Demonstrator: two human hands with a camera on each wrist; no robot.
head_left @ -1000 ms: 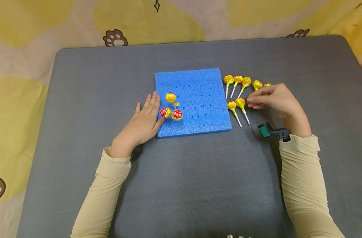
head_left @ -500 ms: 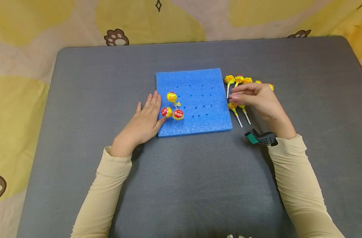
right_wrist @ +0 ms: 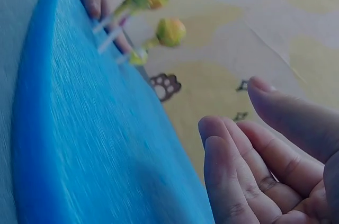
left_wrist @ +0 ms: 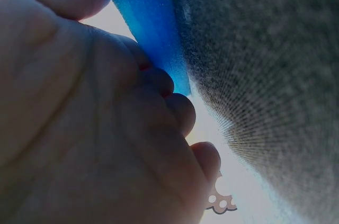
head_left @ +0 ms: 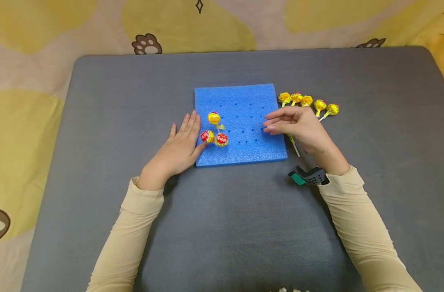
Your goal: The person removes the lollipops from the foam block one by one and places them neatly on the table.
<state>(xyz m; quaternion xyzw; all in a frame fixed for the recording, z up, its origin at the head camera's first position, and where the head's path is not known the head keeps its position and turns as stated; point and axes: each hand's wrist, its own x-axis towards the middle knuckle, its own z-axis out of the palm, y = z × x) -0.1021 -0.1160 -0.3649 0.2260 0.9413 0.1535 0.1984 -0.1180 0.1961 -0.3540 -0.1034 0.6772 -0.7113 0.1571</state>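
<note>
A blue foam board (head_left: 244, 152) with rows of small holes lies on the table. Three lollipops stand in its left part, among them a yellow lollipop (head_left: 214, 118) and a red-labelled lollipop (head_left: 221, 139). My left hand (head_left: 176, 150) rests flat along the board's left edge, its thumb near the front lollipops; the left wrist view shows its fingers beside the blue side. My right hand (head_left: 298, 127) hovers over the board's right edge, thumb and fingers apart. Nothing shows between them in the right wrist view. It hides part of a lollipop (head_left: 294, 146) lying beneath.
Several yellow-wrapped lollipops (head_left: 307, 100) lie on the grey table (head_left: 222, 227) just right of the board. A black wrist strap with a green-faced device (head_left: 306, 176) sits at my right wrist. A patterned yellow cloth (head_left: 192, 28) hangs behind the table.
My right hand has moved left from the loose lollipops to the board's right edge, uncovering the back ones. The left hand stays at the board's left edge.
</note>
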